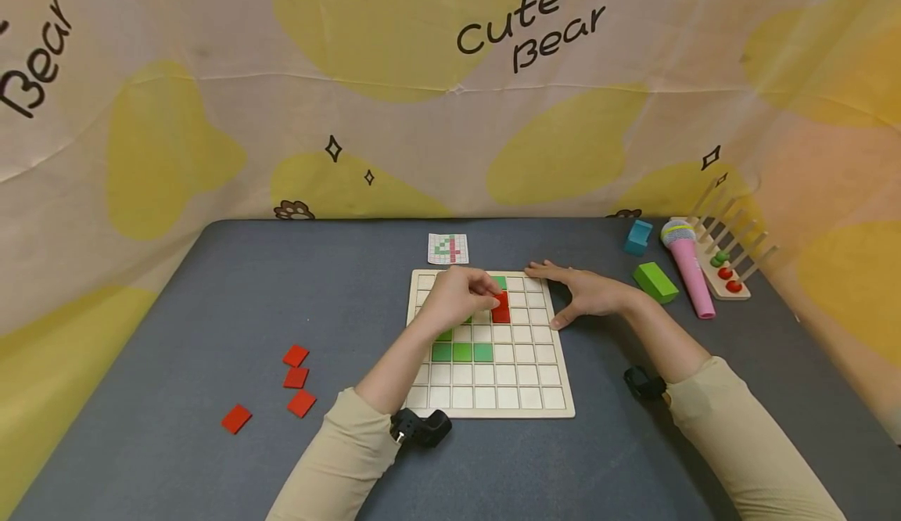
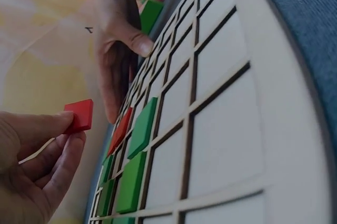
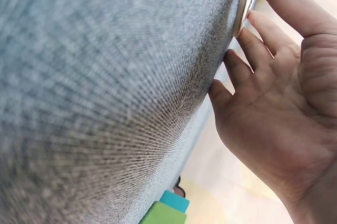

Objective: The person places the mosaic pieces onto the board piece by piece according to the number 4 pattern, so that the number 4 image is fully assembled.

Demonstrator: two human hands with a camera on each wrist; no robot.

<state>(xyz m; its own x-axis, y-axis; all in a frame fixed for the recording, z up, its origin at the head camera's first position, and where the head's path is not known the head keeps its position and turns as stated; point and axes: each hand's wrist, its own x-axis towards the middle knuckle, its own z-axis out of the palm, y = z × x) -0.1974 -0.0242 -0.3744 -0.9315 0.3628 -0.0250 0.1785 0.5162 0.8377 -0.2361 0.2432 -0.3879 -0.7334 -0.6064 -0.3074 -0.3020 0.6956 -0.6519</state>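
My left hand (image 1: 454,298) pinches a red square tile (image 2: 79,116) between thumb and fingers, raised above the wooden grid board (image 1: 568,404). Under it, in the head view, another red tile (image 1: 500,316) sits in a cell of the board. Several green tiles (image 1: 461,352) lie in other cells; my left hand and forearm cover part of the grid. At the board's upper right edge rests my right hand (image 1: 593,290), fingers extended and thumb spread along the side. In the right wrist view, its fingertips are by the board's edge (image 3: 243,2).
Several loose red tiles (image 1: 301,404) lie on the dark table at left. Behind the board is a small printed pattern card (image 1: 447,249). To the right are a blue block (image 1: 637,237), a green block (image 1: 656,282), a pink toy microphone (image 1: 691,271) and a pegged wooden stand (image 1: 735,290).
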